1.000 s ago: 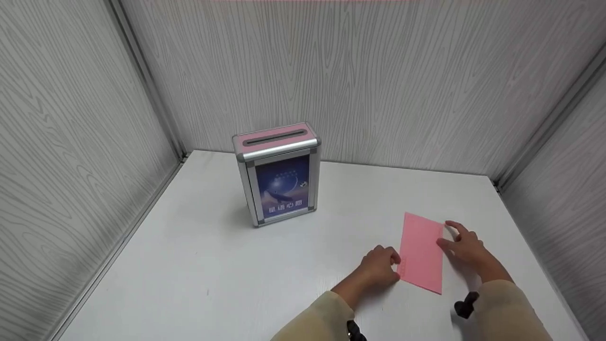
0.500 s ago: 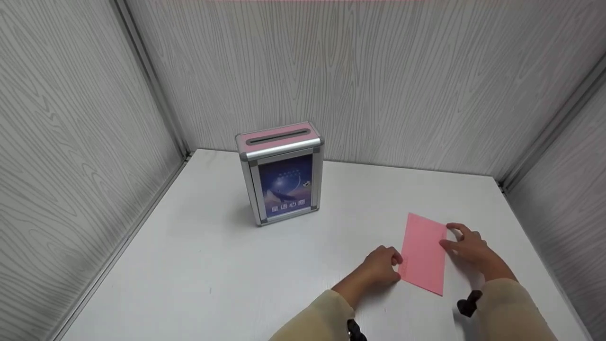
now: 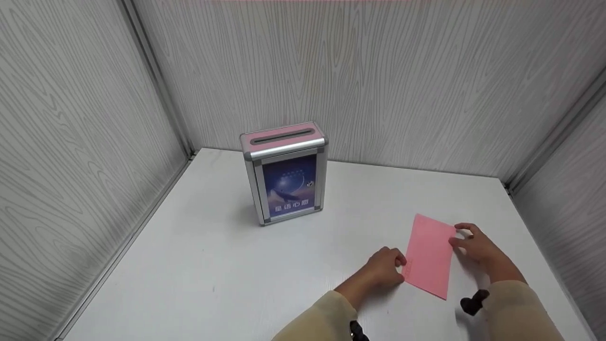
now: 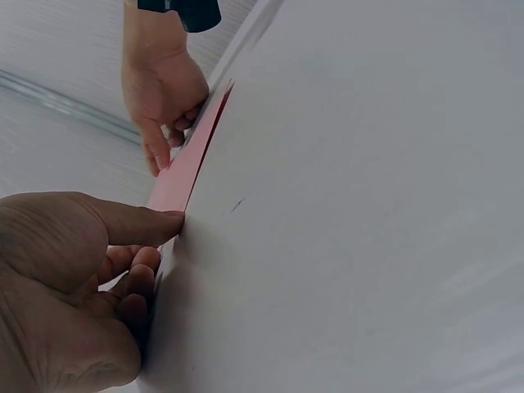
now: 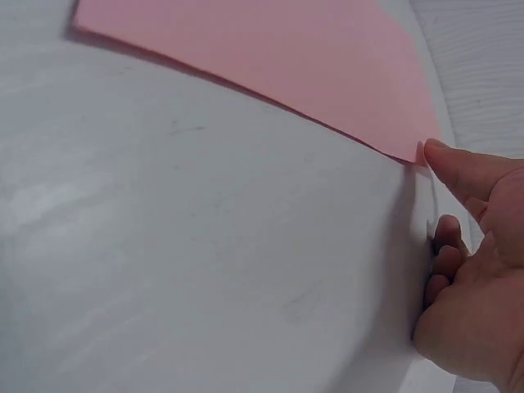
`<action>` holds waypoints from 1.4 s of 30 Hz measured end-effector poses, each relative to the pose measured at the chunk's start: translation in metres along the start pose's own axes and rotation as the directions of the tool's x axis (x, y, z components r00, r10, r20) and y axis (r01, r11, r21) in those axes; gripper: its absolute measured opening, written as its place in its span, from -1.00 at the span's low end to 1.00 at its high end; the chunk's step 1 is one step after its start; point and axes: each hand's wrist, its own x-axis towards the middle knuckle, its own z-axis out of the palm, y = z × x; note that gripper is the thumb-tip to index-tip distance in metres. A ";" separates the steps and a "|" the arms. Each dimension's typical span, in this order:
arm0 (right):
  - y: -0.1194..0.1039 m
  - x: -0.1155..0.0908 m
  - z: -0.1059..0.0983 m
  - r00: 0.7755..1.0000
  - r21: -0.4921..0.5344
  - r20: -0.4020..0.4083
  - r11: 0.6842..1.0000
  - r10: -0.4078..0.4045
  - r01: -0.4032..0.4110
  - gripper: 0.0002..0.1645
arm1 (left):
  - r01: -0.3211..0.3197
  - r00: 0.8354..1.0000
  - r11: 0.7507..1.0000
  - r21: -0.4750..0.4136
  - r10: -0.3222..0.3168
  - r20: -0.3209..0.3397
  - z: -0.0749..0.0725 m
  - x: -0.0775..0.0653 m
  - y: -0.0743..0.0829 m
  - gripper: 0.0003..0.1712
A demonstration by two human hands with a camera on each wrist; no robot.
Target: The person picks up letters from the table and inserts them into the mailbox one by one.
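Observation:
A pink envelope [image 3: 430, 255] lies on the white table at the right of the head view, with rows of faint small boxes printed on it. My left hand [image 3: 386, 267] holds its left edge near the lower corner, thumb and forefinger at the paper. At the opposite edge, near the upper corner, my right hand [image 3: 478, 244] grips with thumb and forefinger. In the left wrist view, the envelope [image 4: 184, 168] appears nearly edge-on, its layers slightly parted at one end. The right wrist view shows the thumb [image 5: 442, 155] at the envelope's corner, other fingers curled below.
A silver-framed box [image 3: 289, 177] with a pink top and a dark slot [image 3: 282, 136] stands upright left of the hands, towards the back. Its front bears a blue picture and a small lock. Grey wood-grain walls [image 3: 341, 71] enclose the white table [image 3: 189, 265].
Everything has shifted slightly rightwards in the head view as the camera turns. The envelope has turned a little, its upper end leaning further right. Both hands stay at its edges.

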 end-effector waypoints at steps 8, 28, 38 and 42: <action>0.008 -0.005 -0.005 0.999 0.167 -0.043 0.986 -0.011 0.018 -0.37 | 0.000 1.000 1.000 0.004 0.000 -0.003 -0.002 -0.001 0.001 -0.67; 0.011 -0.013 -0.004 0.992 0.283 -0.118 0.959 0.037 -0.002 -0.56 | 0.009 0.999 0.997 -0.077 -0.006 0.033 -0.005 0.000 0.000 -0.46; 0.020 -0.013 -0.001 0.995 0.439 -0.090 0.895 -0.041 0.076 -0.87 | -0.020 0.998 0.998 -0.066 0.024 0.056 -0.006 -0.001 -0.004 -0.51; 0.019 -0.013 0.001 0.994 0.443 -0.095 0.892 -0.056 0.093 -0.86 | -0.033 0.996 0.998 -0.046 0.036 0.077 -0.007 -0.002 -0.004 -0.66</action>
